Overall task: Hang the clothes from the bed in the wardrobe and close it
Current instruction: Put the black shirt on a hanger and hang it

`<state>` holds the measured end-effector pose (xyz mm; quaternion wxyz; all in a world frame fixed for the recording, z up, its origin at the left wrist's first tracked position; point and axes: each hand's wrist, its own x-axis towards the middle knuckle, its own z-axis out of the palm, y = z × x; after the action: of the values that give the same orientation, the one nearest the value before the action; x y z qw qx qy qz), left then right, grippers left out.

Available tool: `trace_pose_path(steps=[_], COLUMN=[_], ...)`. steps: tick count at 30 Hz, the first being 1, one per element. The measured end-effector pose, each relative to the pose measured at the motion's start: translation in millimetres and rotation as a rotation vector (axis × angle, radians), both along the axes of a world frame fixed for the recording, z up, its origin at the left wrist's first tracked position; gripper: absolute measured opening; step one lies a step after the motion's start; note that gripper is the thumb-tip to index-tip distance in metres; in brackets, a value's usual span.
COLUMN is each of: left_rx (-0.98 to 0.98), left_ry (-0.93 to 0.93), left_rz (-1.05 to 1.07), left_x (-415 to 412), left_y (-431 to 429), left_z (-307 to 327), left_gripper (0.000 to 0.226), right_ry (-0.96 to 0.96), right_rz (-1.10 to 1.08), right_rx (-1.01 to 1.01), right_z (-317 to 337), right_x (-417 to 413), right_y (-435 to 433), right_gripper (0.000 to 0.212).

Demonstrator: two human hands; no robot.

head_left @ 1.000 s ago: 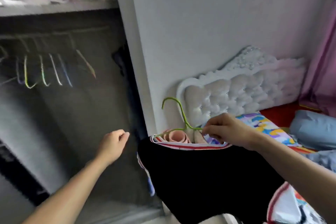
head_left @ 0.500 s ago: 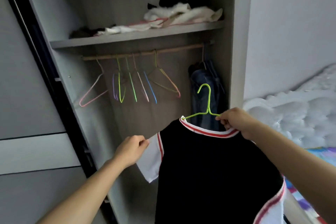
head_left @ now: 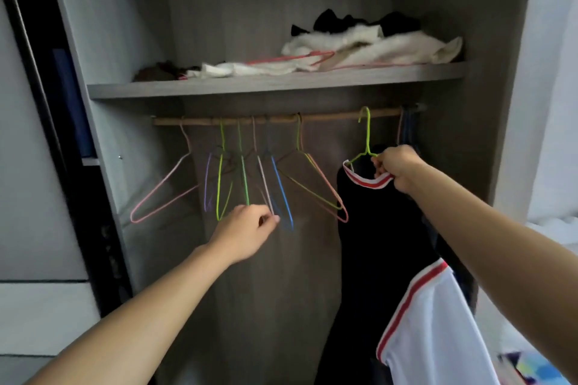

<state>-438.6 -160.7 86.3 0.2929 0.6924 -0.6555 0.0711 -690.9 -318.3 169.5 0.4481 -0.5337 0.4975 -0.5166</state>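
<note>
A black shirt [head_left: 378, 228] with a red-and-white striped collar and white sleeve hangs on a green wire hanger [head_left: 366, 141]. The hanger's hook sits at the wooden rail [head_left: 281, 119] inside the open wardrobe. My right hand [head_left: 398, 167] grips the hanger's shoulder and the collar together. My left hand [head_left: 247, 233] reaches to the lower ends of several empty coloured hangers [head_left: 250, 178] and pinches at one of them near the white and blue ones.
A shelf [head_left: 275, 81] above the rail carries crumpled white and dark clothes. Dark garments [head_left: 406, 131] hang at the rail's right end. The sliding door's dark frame [head_left: 40, 103] stands at the left, a white wall at the right, and a corner of colourful bedding [head_left: 531, 369] shows below right.
My right hand has lifted the shirt up and into the wardrobe, bringing the green hook to the rail. My left hand has risen from the shirt's sleeve to the empty hangers.
</note>
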Motion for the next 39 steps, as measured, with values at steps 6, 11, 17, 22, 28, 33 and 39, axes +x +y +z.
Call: trace_pose_path(steps=[6, 11, 17, 22, 28, 33, 39], left_rx=[-0.126, -0.125, -0.152, -0.169, -0.162, -0.172, -0.163], left_ry=[-0.021, -0.056, -0.072, -0.051, -0.043, 0.037, 0.046], left_rz=[-0.001, 0.012, -0.011, -0.101, -0.251, -0.363, -0.401], left_x=[19.7, 30.9, 52.4, 62.9, 88.0, 125.4, 159.7], left_y=[-71.0, -106.7, -142.8, -165.9, -170.8, -162.0, -156.0], left_z=[32.3, 28.4, 32.8, 31.4, 30.0, 27.8, 20.8], left_gripper=[0.032, 0.024, 0.023, 0.019, 0.023, 0.029, 0.028], right_ry=[0.089, 0.211, 0.215, 0.714, 0.739, 0.474, 0.271], right_rz=[-0.032, -0.021, -0.196, -0.294, -0.058, 0.036, -0.128], right_rx=[-0.077, -0.011, -0.083, -0.174, -0.365, -0.113, -0.096], right_z=[33.2, 13.3, -24.1, -11.4, -6.1, -34.0, -34.2], right_x=[22.8, 27.7, 25.3, 16.2, 98.2, 141.2, 160.3], right_y=[-87.5, -117.9, -132.5, -119.9, -98.3, -94.6, -95.5], right_gripper=[0.024, 0.023, 0.030, 0.037, 0.021, 0.018, 0.015])
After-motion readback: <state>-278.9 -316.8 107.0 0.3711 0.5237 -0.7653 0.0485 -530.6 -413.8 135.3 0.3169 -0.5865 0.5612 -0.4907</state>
